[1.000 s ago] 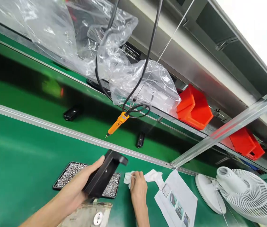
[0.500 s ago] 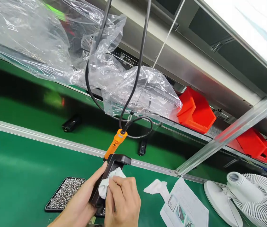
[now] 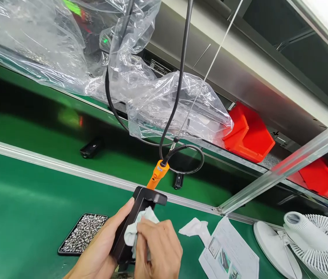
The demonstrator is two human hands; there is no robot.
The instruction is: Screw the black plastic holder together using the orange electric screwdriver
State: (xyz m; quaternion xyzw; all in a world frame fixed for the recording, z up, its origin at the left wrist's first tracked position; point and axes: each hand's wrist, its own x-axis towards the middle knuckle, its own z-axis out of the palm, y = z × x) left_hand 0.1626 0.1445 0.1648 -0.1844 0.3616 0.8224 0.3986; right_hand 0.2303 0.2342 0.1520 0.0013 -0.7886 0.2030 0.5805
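A long black housing (image 3: 123, 237) with a raised end lies tilted in my left hand (image 3: 105, 242), whose fingers wrap its left side. My right hand (image 3: 159, 248) pinches a crumpled white cloth (image 3: 142, 223) and presses it into the hollow of the housing. Just behind the housing's far end hangs an orange electric screwdriver (image 3: 158, 174) on a black cable; its lower part is hidden. Left of my hands, a black tray (image 3: 60, 252) full of small metal screws rests on the green bench.
A second white cloth (image 3: 194, 228) and printed sheets (image 3: 229, 252) lie to the right, near a white fan (image 3: 311, 240). Clear plastic bags (image 3: 175, 104) and red bins (image 3: 249, 133) line the shelf. A metal post (image 3: 285, 161) slants down to the bench.
The cloth and my right hand have shifted slightly within the housing. The screwdriver has swung a little rightward relative to the housing. The whole view has moved slightly.
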